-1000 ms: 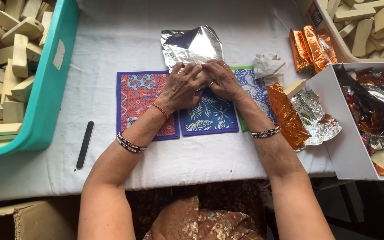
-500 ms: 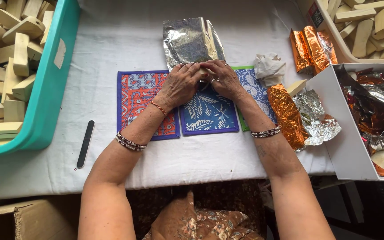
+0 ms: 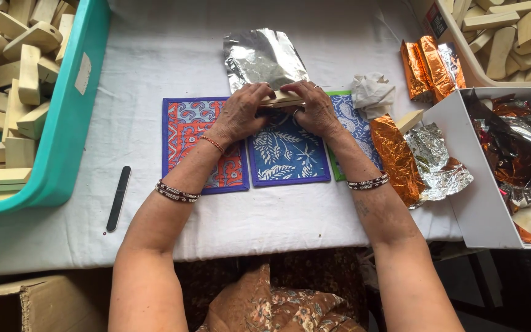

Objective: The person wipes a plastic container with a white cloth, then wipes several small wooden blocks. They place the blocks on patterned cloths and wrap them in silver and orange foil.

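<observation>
We pinch the pale block (image 3: 283,98) between both hands, left hand (image 3: 239,114) at 9 o'clock, right hand (image 3: 316,110) at 3. Its long axis runs 9 to 3, with the silver foil (image 3: 260,58) lying just beyond at 12.

You are sitting at a table (image 3: 314,230) that is wearing a white cloth, even light is falling across it, and a cardboard box (image 3: 38,304) is standing below.

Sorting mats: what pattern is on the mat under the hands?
White leaves on blue mat, purple border; head view.
</observation>
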